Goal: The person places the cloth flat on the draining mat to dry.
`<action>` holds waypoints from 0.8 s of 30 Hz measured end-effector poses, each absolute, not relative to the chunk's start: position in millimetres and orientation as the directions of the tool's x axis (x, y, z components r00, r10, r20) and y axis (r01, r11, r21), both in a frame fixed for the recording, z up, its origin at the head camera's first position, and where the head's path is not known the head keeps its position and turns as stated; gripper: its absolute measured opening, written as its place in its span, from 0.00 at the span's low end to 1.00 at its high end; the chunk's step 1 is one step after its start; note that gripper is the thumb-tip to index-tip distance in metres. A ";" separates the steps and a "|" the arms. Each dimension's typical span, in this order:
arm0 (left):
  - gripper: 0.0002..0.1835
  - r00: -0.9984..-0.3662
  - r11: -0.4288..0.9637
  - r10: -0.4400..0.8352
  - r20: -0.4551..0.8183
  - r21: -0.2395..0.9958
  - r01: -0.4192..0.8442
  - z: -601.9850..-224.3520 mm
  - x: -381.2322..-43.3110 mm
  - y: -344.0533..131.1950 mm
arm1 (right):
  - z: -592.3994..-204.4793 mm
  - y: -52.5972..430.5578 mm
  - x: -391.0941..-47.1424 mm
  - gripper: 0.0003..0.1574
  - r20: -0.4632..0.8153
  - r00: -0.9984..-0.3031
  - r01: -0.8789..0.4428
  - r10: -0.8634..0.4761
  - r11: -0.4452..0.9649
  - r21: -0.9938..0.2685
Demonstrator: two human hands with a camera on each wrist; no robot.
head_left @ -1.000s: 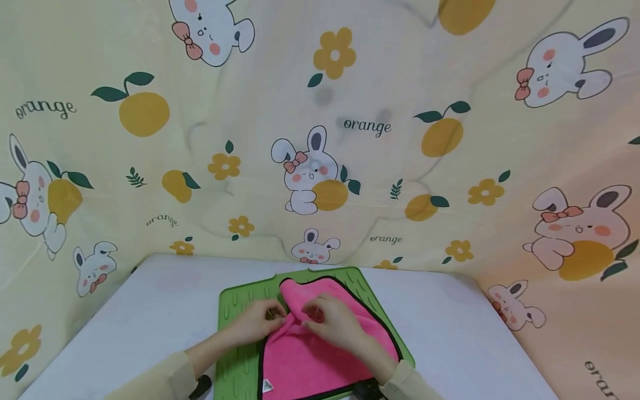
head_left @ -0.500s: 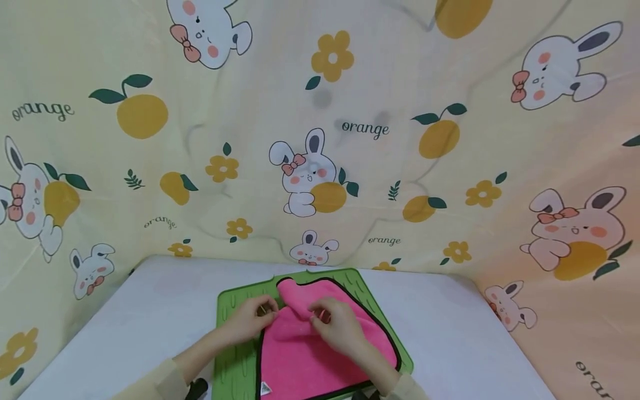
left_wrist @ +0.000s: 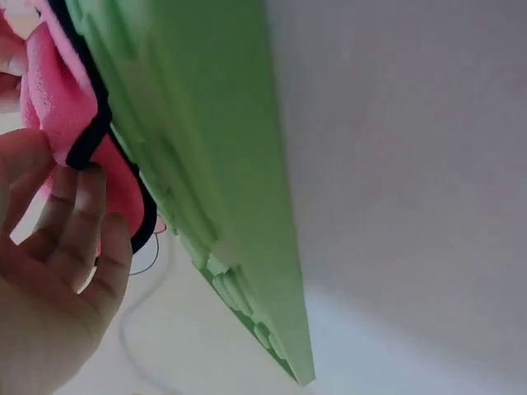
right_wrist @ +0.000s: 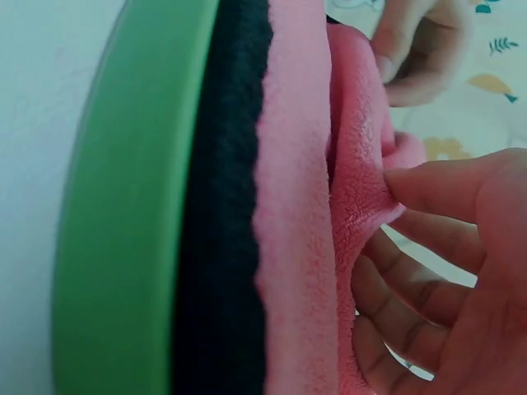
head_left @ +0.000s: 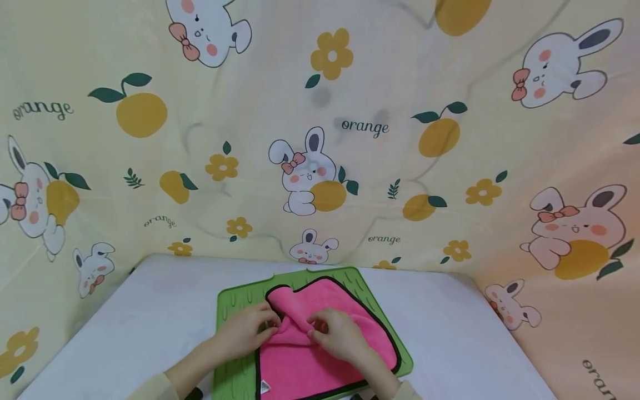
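A pink plush cloth (head_left: pixel 310 369) with black edging lies on a green ridged mat (head_left: pixel 235 372), its far left part bunched into folds. My left hand (head_left: pixel 243 329) pinches the cloth near its left edge; in the left wrist view, thumb and fingers (left_wrist: pixel 82 193) close on the black-trimmed border. My right hand (head_left: pixel 340 333) pinches a raised fold near the cloth's middle. In the right wrist view, the right thumb (right_wrist: pixel 436 188) and index finger hold the plush fold, with the other fingers curved beneath. A small white label (head_left: pixel 265 386) shows at the near left corner.
The mat lies on a white table (head_left: pixel 150 311). Behind the table hangs a cream curtain (head_left: pixel 280 94) printed with rabbits and oranges. Dark objects (head_left: pixel 195 393) peek out by the left and right wrists at the bottom of the head view.
Both hands have shifted slightly nearer. The left hand, apart from the fold half a second ago, pinches the cloth again, and the far left corner has spread leftward.
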State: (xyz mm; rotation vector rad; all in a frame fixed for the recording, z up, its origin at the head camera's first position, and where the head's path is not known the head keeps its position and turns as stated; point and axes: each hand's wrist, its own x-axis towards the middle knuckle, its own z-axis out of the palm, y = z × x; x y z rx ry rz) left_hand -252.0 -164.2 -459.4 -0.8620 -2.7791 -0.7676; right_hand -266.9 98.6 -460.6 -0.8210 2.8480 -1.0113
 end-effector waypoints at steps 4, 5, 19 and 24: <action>0.04 -0.808 0.694 0.535 0.247 0.418 0.587 -462.3 -248.2 -163.1 | -460.4 100.1 -266.2 0.10 0.144 -0.853 -0.484 -0.501 0.658 -0.577; 0.04 -0.806 0.684 0.540 0.243 0.430 0.589 -462.6 -248.2 -163.7 | -460.7 100.2 -266.0 0.10 0.138 -0.854 -0.480 -0.501 0.660 -0.577; 0.03 -0.907 0.655 0.278 0.315 0.629 0.419 -462.0 -283.1 -193.7 | -463.3 100.6 -264.6 0.10 0.140 -0.858 -0.474 -0.494 0.658 -0.585; 0.04 -0.942 0.629 0.206 0.264 0.702 0.334 -465.1 -298.6 -195.2 | -463.5 100.4 -265.5 0.09 0.152 -0.856 -0.482 -0.494 0.656 -0.581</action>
